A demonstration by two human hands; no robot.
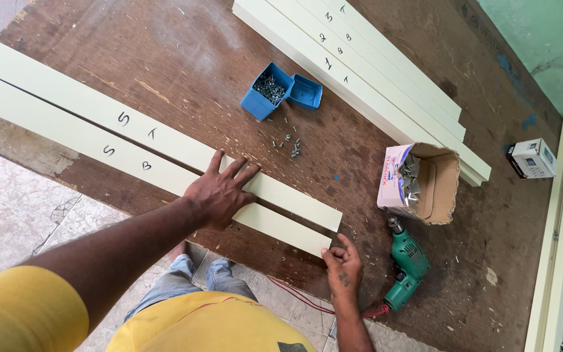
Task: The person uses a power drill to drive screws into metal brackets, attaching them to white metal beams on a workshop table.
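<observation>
Two long cream-coloured boards lie side by side on a dark wooden worktable (184, 58), the far board (86, 107) and the near board (53, 127). My left hand (219, 190) lies flat across both boards, fingers spread, pressing on them. My right hand (342, 263) is at the near board's right end, fingertips touching its corner, fingers curled. Whether it holds something small I cannot tell.
A green electric drill (406, 267) with a red cord lies right of my right hand. A cardboard box (421, 184) of metal brackets, a blue box of screws (266, 90) with its lid (306, 92), loose screws (289, 145), stacked cream boards (366, 72) and a small white box (533, 158) sit farther out.
</observation>
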